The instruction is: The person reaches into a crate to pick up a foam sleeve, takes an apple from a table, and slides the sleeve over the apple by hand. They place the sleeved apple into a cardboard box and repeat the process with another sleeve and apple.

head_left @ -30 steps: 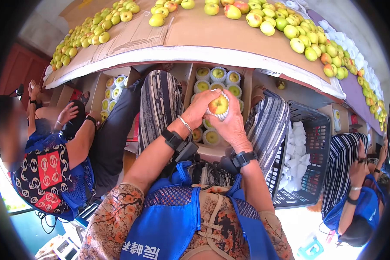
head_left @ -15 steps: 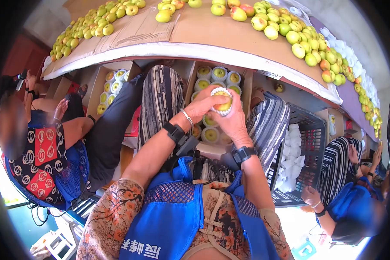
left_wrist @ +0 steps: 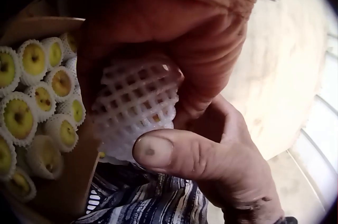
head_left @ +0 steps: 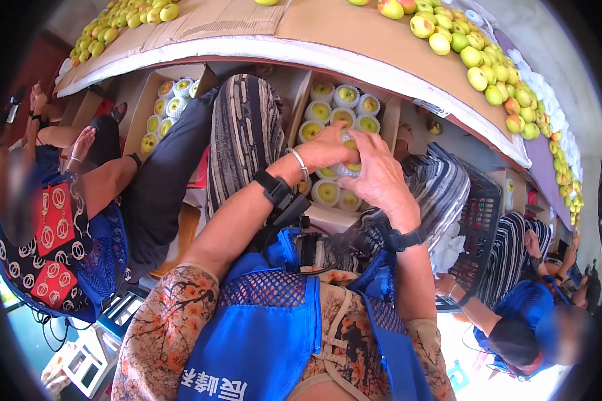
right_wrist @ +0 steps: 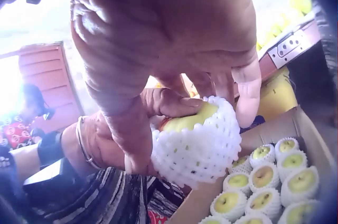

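Observation:
A yellow-green apple in a white foam net sleeve is held between both hands over an open cardboard box. My left hand grips it from the left side, with the thumb across the exposed skin of the fruit in the right wrist view. From the other side my right hand curves round the sleeve, its thumb along the net in the left wrist view. Under the hands, the box holds rows of apples in the same kind of net. Part of the held apple is hidden by the fingers.
A cardboard-covered table with piles of loose apples stands ahead. At the right is a dark plastic crate with white foam nets. People sit close on both sides; another box of netted apples stands at the left.
The hands and the apple have moved slightly right and down in the head view, and the right hand has spread over the apple. The view has shifted, with the table higher up.

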A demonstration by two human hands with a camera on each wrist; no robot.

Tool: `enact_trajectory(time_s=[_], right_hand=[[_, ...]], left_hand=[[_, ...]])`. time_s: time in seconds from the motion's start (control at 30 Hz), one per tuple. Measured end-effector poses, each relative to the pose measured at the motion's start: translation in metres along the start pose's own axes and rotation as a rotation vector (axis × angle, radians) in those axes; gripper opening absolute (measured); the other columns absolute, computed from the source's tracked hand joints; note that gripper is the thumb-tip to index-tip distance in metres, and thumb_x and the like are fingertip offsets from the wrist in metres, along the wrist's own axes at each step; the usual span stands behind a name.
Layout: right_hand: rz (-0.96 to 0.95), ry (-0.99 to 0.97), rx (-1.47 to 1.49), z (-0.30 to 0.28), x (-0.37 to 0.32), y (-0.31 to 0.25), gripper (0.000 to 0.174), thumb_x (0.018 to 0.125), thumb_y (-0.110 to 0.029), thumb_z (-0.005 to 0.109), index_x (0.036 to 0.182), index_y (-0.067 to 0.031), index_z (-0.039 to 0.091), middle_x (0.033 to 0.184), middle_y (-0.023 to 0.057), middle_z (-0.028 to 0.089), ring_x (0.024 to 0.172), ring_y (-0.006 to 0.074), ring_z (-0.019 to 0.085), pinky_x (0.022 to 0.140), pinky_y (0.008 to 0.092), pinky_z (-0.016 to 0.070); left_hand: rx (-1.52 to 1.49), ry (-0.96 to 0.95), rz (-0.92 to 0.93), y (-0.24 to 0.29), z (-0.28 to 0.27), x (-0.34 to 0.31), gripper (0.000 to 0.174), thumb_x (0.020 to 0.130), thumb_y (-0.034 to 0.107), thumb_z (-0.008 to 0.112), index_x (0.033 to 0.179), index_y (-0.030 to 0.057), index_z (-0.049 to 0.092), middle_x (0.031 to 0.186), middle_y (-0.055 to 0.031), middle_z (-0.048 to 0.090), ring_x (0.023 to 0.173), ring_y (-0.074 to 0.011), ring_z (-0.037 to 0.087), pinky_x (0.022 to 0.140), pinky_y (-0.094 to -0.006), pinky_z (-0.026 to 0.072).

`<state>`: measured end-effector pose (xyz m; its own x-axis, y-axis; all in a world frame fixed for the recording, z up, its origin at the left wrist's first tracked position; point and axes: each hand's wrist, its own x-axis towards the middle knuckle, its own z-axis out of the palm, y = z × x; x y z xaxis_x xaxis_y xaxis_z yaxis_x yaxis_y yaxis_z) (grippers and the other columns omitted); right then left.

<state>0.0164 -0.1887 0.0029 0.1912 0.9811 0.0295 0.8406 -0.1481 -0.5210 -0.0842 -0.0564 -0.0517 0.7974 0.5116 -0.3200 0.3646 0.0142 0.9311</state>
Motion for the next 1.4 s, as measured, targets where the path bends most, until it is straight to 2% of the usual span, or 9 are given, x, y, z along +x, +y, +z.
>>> enact_trajectory(time_s=[0.2, 0.3, 0.4, 0.5, 0.63, 0.8, 1.1, 1.3, 1.4], right_hand=[[0.192, -0.081, -0.019, 0.016, 0.012, 0.012, 0.075, 0.065, -0.014, 0.08, 0.131, -0.0034, 0.047, 0.126, 0.0223, 0.053, 0.116, 0.0397, 0.055, 0.096, 0.0441, 0.0472], [0.485, -0.154, 0.035, 0.028, 0.016, 0.04, 0.08, 0.063, -0.019, 0.083, 0.131, 0.0008, 0.045, 0.124, 0.0261, 0.055, 0.115, 0.0395, 0.057, 0.096, 0.0416, 0.0477], [0.79, -0.388, 0.077, 0.054, 0.019, 0.081, 0.087, 0.06, -0.022, 0.086, 0.131, 0.0057, 0.043, 0.126, 0.0283, 0.057, 0.117, 0.0378, 0.059, 0.097, 0.039, 0.0484], [0.938, -0.437, 0.148, 0.081, 0.017, 0.104, 0.094, 0.056, -0.023, 0.089, 0.132, 0.0079, 0.043, 0.129, 0.027, 0.058, 0.12, 0.0353, 0.058, 0.098, 0.0371, 0.0483], [0.95, -0.472, 0.08, 0.096, 0.032, 0.099, 0.092, 0.054, -0.021, 0.089, 0.131, 0.0073, 0.046, 0.127, 0.024, 0.06, 0.118, 0.034, 0.06, 0.097, 0.0374, 0.0488], [0.872, -0.827, -0.077, 0.096, 0.036, 0.104, 0.079, 0.054, -0.018, 0.087, 0.123, 0.0058, 0.056, 0.12, 0.023, 0.065, 0.111, 0.0336, 0.064, 0.092, 0.0399, 0.0521], [0.687, -0.89, -0.319, 0.099, 0.041, 0.096, 0.074, 0.056, -0.018, 0.087, 0.12, 0.0021, 0.056, 0.121, 0.0213, 0.064, 0.112, 0.0324, 0.064, 0.094, 0.0398, 0.0519], [0.674, -0.657, -0.291, 0.112, 0.024, 0.117, 0.076, 0.063, -0.029, 0.085, 0.121, 0.0032, 0.048, 0.116, 0.0226, 0.064, 0.112, 0.0352, 0.061, 0.093, 0.0412, 0.051], [0.747, -0.664, -0.324, 0.12, 0.02, 0.113, 0.072, 0.067, -0.024, 0.08, 0.125, 0.0014, 0.046, 0.126, 0.0217, 0.058, 0.113, 0.0343, 0.062, 0.093, 0.0398, 0.0517]], left_hand=[[0.06, 0.047, -0.024, -0.014, 0.005, 0.008, 0.103, 0.065, 0.025, 0.075, 0.146, -0.0137, 0.024, 0.131, -0.031, 0.051, 0.122, -0.0305, 0.053, 0.099, -0.0315, 0.0441], [0.037, 0.115, -0.008, -0.01, 0.0, 0.009, 0.1, 0.07, 0.026, 0.074, 0.146, -0.0132, 0.023, 0.131, -0.0299, 0.052, 0.121, -0.0294, 0.055, 0.099, -0.0328, 0.0448], [-0.105, 0.158, 0.015, -0.001, -0.011, 0.006, 0.093, 0.074, 0.025, 0.072, 0.146, -0.0129, 0.025, 0.128, -0.0268, 0.056, 0.115, -0.0264, 0.059, 0.097, -0.0332, 0.0467], [-0.249, 0.144, 0.052, -0.003, -0.016, 0.009, 0.086, 0.077, 0.022, 0.07, 0.144, -0.0129, 0.03, 0.121, -0.0222, 0.063, 0.11, -0.0237, 0.062, 0.094, -0.0317, 0.0485], [-0.278, 0.139, 0.083, -0.002, -0.024, 0.007, 0.072, 0.08, 0.017, 0.067, 0.139, -0.0133, 0.037, 0.112, -0.0178, 0.069, 0.107, -0.0206, 0.063, 0.091, -0.0302, 0.0495], [-0.329, 0.131, 0.072, 0.003, -0.034, 0.006, 0.059, 0.085, 0.012, 0.063, 0.134, -0.0126, 0.043, 0.111, -0.0172, 0.069, 0.105, -0.019, 0.064, 0.09, -0.0302, 0.0505], [-0.277, 0.123, 0.141, 0.013, -0.046, 0.005, 0.046, 0.087, 0.009, 0.061, 0.127, -0.0114, 0.05, 0.106, -0.0171, 0.07, 0.1, -0.0173, 0.066, 0.086, -0.0296, 0.0525], [-0.304, 0.136, 0.192, 0.015, -0.048, 0.002, 0.043, 0.088, 0.007, 0.061, 0.125, -0.0115, 0.052, 0.103, -0.017, 0.071, 0.097, -0.0164, 0.066, 0.083, -0.0288, 0.0537], [-0.303, 0.142, 0.205, 0.013, -0.045, 0.004, 0.042, 0.088, 0.007, 0.061, 0.125, -0.0117, 0.052, 0.102, -0.0171, 0.071, 0.096, -0.0164, 0.066, 0.082, -0.0287, 0.054]])
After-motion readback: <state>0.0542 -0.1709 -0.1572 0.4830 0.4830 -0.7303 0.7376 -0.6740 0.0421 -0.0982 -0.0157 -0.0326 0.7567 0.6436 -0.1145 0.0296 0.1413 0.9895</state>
